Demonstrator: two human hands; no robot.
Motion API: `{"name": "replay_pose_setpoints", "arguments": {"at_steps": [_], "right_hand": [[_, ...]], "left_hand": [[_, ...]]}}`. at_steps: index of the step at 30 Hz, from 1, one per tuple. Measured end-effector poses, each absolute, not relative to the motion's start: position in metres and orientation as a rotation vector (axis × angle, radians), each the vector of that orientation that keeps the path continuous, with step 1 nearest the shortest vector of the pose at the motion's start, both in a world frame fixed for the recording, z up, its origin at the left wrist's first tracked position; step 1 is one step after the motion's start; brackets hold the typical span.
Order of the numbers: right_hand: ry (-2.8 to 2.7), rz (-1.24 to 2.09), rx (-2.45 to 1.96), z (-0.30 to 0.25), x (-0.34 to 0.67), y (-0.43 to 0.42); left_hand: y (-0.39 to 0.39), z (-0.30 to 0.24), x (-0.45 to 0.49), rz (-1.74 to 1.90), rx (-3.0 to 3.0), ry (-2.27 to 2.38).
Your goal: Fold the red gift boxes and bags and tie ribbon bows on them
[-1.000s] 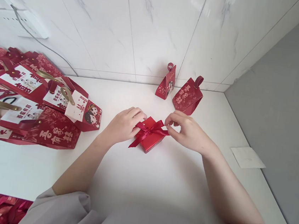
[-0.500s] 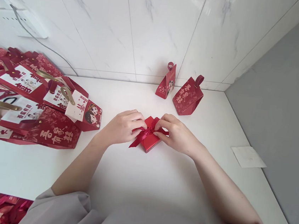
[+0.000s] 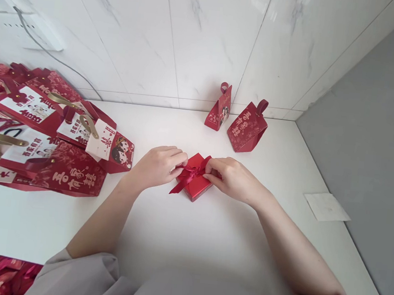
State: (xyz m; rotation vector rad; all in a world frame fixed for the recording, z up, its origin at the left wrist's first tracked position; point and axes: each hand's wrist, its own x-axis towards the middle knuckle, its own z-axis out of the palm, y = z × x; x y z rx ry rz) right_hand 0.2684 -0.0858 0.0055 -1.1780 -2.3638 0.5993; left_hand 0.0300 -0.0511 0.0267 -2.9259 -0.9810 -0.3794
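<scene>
"Sitting where, exactly, is the red box [image 3: 200, 187]?"

"Flat on the white table [image 3: 187, 240], between the two hands, with a dark red ribbon [image 3: 188, 179] tied in a bow across its top."

"And the fingers?"

"The left hand [image 3: 156, 166] pinches the ribbon at the box's left side; the right hand [image 3: 234, 177] has thumb and forefinger closed on it at the right."

"What stands farther out?"

"A small carton [image 3: 217, 114] and a larger carton [image 3: 246, 128] near the tiled wall [image 3: 212, 36]. Red gift bags [image 3: 74, 172] crowd the left; a paper slip [image 3: 327, 207] lies far right."
</scene>
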Motion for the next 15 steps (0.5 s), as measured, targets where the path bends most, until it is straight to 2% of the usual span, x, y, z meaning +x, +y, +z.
{"name": "replay_pose_setpoints", "arguments": {"at_steps": [7, 11, 15], "right_hand": [[-2.466, 0.525, -1.279, 0.0068, 0.2735, -0.0868], [-2.486, 0.488, -1.292, 0.0096, 0.2769, -0.0866], [-2.454, 0.591, -1.287, 0.0121, 0.2785, -0.087]], "left_hand": [[-0.0483, 0.0224, 0.0282, -0.049, -2.759, -1.214], [-0.0471, 0.021, 0.0279, 0.016, -2.79, -1.271], [-0.0471, 0.0209, 0.0292, 0.031, -2.813, -1.273]]}}
